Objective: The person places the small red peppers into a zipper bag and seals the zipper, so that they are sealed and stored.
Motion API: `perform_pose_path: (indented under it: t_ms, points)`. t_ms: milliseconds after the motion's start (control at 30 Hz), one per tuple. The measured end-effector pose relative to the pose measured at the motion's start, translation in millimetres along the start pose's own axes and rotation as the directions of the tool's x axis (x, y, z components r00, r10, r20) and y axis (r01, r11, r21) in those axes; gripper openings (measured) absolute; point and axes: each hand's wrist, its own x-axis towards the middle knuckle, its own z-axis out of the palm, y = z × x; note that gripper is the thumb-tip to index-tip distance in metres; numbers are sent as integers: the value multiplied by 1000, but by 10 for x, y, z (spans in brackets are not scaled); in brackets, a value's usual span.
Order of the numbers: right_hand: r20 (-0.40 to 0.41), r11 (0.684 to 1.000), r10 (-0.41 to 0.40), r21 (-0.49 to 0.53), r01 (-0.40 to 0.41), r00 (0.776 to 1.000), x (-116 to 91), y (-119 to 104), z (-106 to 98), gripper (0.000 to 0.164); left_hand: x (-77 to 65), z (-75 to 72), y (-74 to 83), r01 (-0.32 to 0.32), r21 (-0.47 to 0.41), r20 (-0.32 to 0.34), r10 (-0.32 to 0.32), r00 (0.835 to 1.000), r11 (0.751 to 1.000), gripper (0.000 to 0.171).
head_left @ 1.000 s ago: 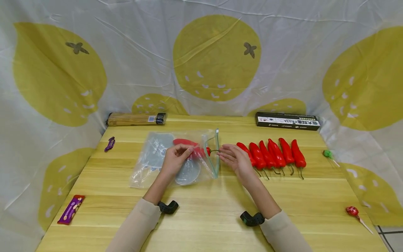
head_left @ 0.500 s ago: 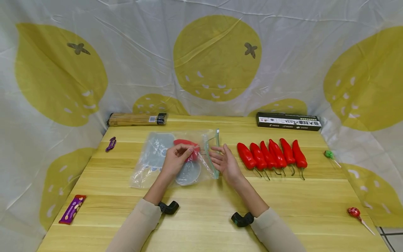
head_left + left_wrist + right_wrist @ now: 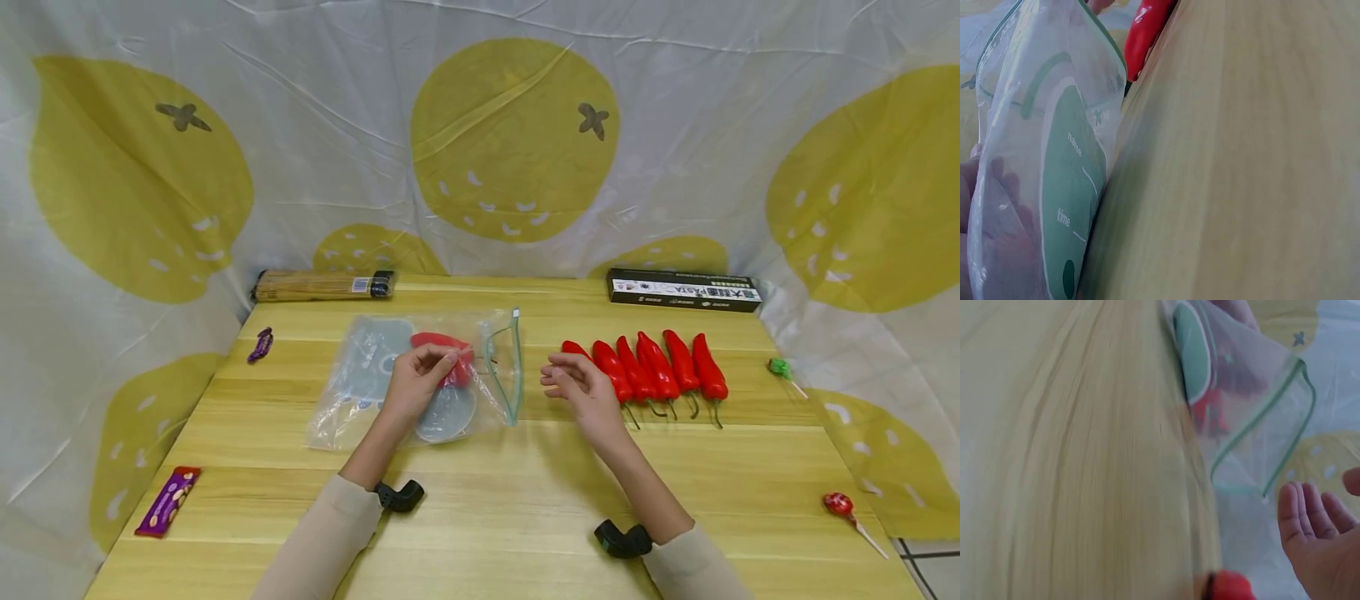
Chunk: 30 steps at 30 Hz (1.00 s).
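Observation:
A clear zip bag lies on the wooden table in the head view, its green-edged mouth spread toward the right. Inside it are red chili peppers, seen through the plastic. My left hand pinches the bag's upper layer between thumb and fingers. To the right of the mouth, my right hand is in the air with relaxed fingers and nothing in it. Several red chili peppers lie in a row just beyond it, the nearest partly covered by that hand. In the right wrist view the bag's mouth gapes.
A pack of wooden sticks and a black pasta box lie along the back edge. On the left are a purple candy and a chocolate bar. Green and red lollipops lie on the right.
My right hand guided a pepper into the bag's mouth, let it go, and has drawn back right toward the row. My left hand keeps its pinch on the bag.

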Motion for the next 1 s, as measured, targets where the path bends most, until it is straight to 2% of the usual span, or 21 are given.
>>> perform_pose_path:
  t_ms: [67, 167, 300, 467, 600, 767, 1000]
  points:
    - [-72, 987, -23, -161, 11, 997, -86, -22, -142, 31, -5, -3, 5, 8, 1, -1, -8, 1000, 1000, 33]
    - [-161, 939, -35, -343, -23, 986, -198, -54, -337, 27, -12, -9, 11, 23, 5, -4, -22, 1000, 1000, 33]
    - [-205, 873, -37, -483, -68, 978, -305, -53, -542, 26, -12, -13, 21, 36, 1, -15, -36, 999, 999, 34]
    - [-198, 817, 3, -564, -117, 980, -390, 26, -685, 27, -13, -12, 62, 32, -7, -12, -32, 999, 999, 32]
    - [-174, 796, 41, -589, -137, 984, -423, 109, -726, 31, -7, -10, 44, 24, -2, -15, -24, 1000, 1000, 30]
    - [-137, 773, 42, -623, -119, 990, -407, 147, -734, 27, 1, -5, 12, 34, -1, -37, -34, 999, 999, 32]
    - [-128, 724, 24, -682, -106, 991, -385, 173, -690, 18, -4, -9, 8, 17, 1, -28, -17, 999, 1000, 32]
